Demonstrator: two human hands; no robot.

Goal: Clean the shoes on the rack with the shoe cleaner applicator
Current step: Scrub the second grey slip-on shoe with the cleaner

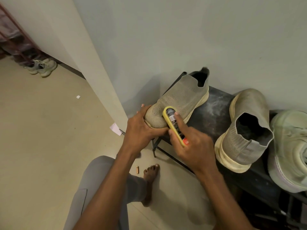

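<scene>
A beige knit slip-on shoe (pixel 179 98) lies on the left end of the black rack (pixel 211 113), toe towards me. My left hand (pixel 141 128) grips its toe from the left and underneath. My right hand (pixel 191 143) holds the yellow shoe cleaner applicator (pixel 174 125), whose far end presses on the shoe's toe area; my index finger lies along its top. The matching beige shoe (pixel 244 130) stands to the right, heel towards me. A pale green sneaker (pixel 290 151) sits at the rack's right edge.
A wall corner (pixel 103 80) juts out left of the rack. On the beige floor lie a small copper cylinder (pixel 137 169) by my bare foot (pixel 150 178) and paper scraps (pixel 116 128). A pair of sneakers (pixel 41 67) and another rack (pixel 15 39) stand far left.
</scene>
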